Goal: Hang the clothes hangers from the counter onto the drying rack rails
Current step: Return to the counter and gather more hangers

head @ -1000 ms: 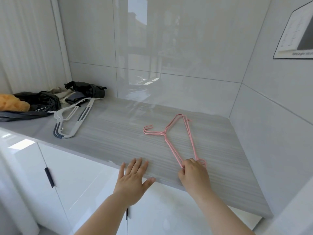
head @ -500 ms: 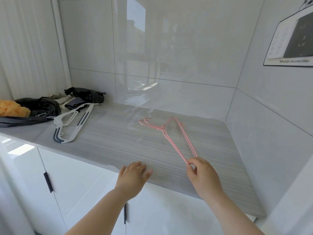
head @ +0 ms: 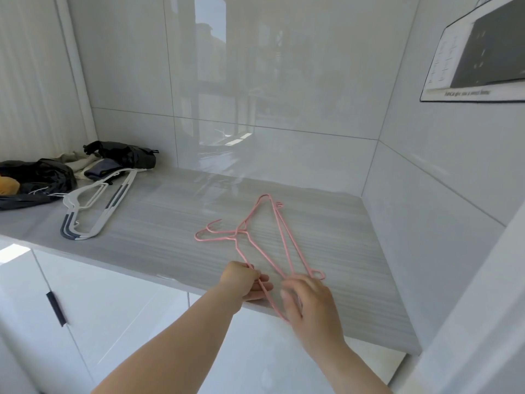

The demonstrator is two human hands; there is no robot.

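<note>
Left hand (head: pixel 245 282) has joined in. A second ago it lay flat on the table (head: pixel 170 220) edge with fingers spread. Now its thumb and fingers are clamped on a wire of the pink hangers (head: pixel 238 232), just beside the right hand (head: pixel 311 304).

Right hand is blurred, at the hangers' near end. Cannot tell whether it grips the wire or only brushes it.

Earlier: one tidy pink shape, pinched by the right hand alone. Now it reads as two hangers fanning apart between the hands. Hooks point away from both hands, and the near corner is drawn past the table edge by the right thumb.

Judgement: pick-up under way, nothing hung yet. No rack in view.

White hangers (head: pixel 118 196) lie well off to the left hand's outer side, same spot as before.
</note>
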